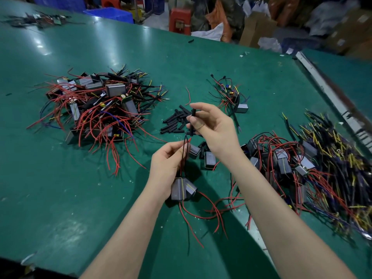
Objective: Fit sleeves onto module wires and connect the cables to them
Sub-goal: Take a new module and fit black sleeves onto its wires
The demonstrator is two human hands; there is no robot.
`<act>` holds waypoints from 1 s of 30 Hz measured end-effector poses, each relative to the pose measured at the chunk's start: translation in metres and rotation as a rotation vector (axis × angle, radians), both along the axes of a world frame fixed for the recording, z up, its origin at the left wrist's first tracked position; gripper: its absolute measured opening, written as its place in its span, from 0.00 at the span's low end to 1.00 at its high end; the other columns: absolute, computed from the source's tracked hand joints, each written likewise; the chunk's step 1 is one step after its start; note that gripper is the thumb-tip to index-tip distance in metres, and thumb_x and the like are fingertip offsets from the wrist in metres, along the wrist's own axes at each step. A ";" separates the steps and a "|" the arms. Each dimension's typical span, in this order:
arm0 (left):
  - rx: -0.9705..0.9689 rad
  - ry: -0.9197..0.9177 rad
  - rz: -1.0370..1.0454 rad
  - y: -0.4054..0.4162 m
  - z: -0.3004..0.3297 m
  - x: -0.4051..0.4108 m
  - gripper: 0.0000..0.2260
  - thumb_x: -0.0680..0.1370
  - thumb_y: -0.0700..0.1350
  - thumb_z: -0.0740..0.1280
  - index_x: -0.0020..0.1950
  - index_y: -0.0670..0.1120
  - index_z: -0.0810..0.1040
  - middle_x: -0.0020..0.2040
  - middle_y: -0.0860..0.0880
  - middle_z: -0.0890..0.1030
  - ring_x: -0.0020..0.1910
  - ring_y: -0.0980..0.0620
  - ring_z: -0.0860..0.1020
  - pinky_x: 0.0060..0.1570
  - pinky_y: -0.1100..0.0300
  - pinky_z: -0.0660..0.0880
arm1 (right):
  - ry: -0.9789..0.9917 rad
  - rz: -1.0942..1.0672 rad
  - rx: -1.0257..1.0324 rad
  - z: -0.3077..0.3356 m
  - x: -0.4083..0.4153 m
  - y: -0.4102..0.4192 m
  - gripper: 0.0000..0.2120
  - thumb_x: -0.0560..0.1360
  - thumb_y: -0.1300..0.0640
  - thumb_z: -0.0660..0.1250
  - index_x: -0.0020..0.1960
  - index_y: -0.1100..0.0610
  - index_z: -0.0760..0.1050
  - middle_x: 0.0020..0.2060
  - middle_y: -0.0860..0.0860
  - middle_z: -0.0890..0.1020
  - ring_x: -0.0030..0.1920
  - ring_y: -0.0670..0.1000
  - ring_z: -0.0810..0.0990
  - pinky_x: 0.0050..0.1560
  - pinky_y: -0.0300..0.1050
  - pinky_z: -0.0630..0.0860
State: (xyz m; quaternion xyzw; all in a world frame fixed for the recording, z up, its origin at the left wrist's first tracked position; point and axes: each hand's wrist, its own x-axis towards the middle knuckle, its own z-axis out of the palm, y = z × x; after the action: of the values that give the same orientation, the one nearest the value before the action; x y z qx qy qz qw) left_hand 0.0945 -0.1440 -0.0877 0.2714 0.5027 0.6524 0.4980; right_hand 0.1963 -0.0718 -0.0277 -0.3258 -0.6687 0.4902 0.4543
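From my remote seat the glossy green table mat (60, 178) reads evenly and fairly brightly lit from overhead. White streaks of glare lie on it beyond the big heap of red-wired grey modules (94, 105), toward the far left edge, with duller sheen patches on the near side of that heap. Soft dark shadows fall beneath both forearms, to the heap's right. Around the heap everything is crisp; the cluttered background of boxes (257, 29) beyond the table is dimmer and smeared. The wide lens bows the table's edges, and the far right rim streaks with blur.
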 end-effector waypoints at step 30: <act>0.097 -0.106 0.060 0.000 0.002 -0.002 0.10 0.76 0.33 0.65 0.51 0.48 0.73 0.32 0.55 0.82 0.32 0.61 0.80 0.34 0.68 0.76 | 0.100 -0.062 -0.081 -0.023 -0.007 -0.018 0.14 0.77 0.65 0.66 0.55 0.46 0.73 0.44 0.55 0.79 0.42 0.43 0.81 0.45 0.35 0.76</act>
State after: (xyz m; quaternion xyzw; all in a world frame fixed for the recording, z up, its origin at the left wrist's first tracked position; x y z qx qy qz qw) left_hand 0.0922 -0.1444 -0.0857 0.2450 0.4514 0.7041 0.4904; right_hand 0.1896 -0.0893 -0.0508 -0.3398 -0.6144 0.5181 0.4885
